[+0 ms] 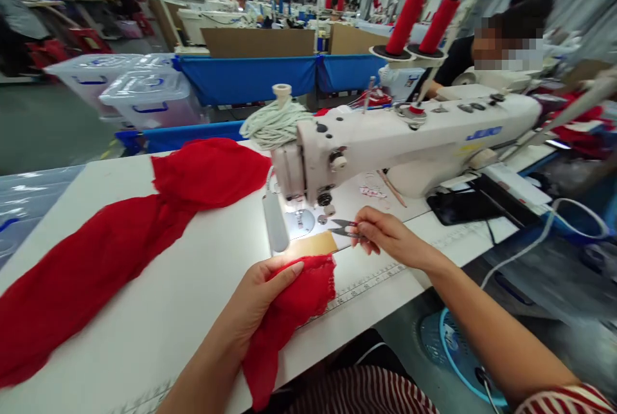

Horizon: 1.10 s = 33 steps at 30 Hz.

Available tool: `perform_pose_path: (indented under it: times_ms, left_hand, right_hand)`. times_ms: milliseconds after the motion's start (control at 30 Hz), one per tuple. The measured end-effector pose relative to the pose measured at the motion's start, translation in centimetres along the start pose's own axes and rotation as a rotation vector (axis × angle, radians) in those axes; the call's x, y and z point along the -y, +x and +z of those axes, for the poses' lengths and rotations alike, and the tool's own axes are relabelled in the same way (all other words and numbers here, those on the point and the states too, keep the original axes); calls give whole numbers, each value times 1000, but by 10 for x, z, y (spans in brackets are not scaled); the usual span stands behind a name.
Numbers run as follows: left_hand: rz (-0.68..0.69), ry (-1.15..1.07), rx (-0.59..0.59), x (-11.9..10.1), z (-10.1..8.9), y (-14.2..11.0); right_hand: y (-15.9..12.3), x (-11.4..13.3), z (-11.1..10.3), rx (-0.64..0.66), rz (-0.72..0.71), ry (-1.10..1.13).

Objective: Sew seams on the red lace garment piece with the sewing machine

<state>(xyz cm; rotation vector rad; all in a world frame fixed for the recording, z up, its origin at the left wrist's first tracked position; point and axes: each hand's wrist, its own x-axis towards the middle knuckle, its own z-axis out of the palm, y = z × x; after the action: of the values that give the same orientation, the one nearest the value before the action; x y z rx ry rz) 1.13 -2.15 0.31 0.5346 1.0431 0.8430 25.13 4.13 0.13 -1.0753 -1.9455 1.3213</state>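
Observation:
My left hand [267, 288] pinches a piece of red fabric [306, 292] between thumb and fingers. The cloth has a ruffled, lacy right edge and hangs down over the table's front edge. My right hand [383, 234] is closed around small thread snips [343, 227], whose blades point left toward the machine's needle area. Just beyond both hands stands a white sewing machine [376, 141], its lamp lighting the round metal needle plate [299, 222]. A longer red fabric piece [110, 247] lies across the left side of the white table [193, 311].
Red thread cones [405, 23] stand above the machine, and pale green cord [272, 123] hangs at its head. A dark phone [465, 207] lies to the right. Below is a blue basket [446, 343]. Clear plastic bins [149, 96] stand behind. Another person [511, 28] sits across.

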Motion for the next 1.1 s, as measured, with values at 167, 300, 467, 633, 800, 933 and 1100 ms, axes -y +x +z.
perform_pose_path:
  times_ms: [167,300,467,633,800,933,1100]
  left_hand:
    - [-99,69,-55,-4,-1,6]
    - [-107,84,-37,-3,0,3]
    - [-5,34,-3,1,0,2]
    - [1,56,11,4,-6,6]
    - [-6,77,57,3,-9,5]
    - [2,62,60,3,-8,5]
    - [9,56,57,4,-8,6]
  right_hand:
    - [0,5,2,257,-21,194]
    - [-2,12,13,130,-114,25]
    - [-4,14,33,-57,-180,-233]
    - [-3,8,42,-149,-223,-361]
    - [1,5,46,-190,-238,-442]
    - [3,4,48,-183,-261,-458]
    - [4,3,49,-179,-254,-473]
